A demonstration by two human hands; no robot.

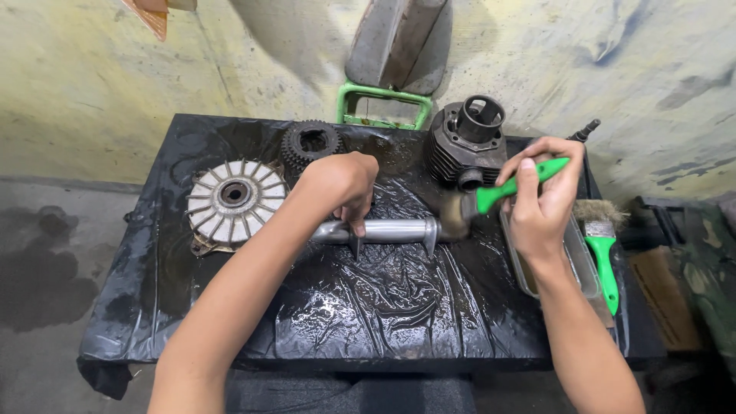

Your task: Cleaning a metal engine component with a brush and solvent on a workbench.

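My left hand (341, 188) grips a silver metal shaft (391, 230) that lies across a table covered in wet black plastic (368, 307). My right hand (540, 195) holds a green-handled paintbrush (510, 190). Its bristles (454, 215) touch the right end of the shaft, by a thin flange. Both forearms reach in from the bottom of the view.
A finned silver flywheel (234, 201) and a dark gear (310, 143) lie at the left rear. A finned engine cylinder (468, 146) stands at the rear right. A clear tray of dark liquid (583, 264) and a second green brush (602, 249) sit at the right edge.
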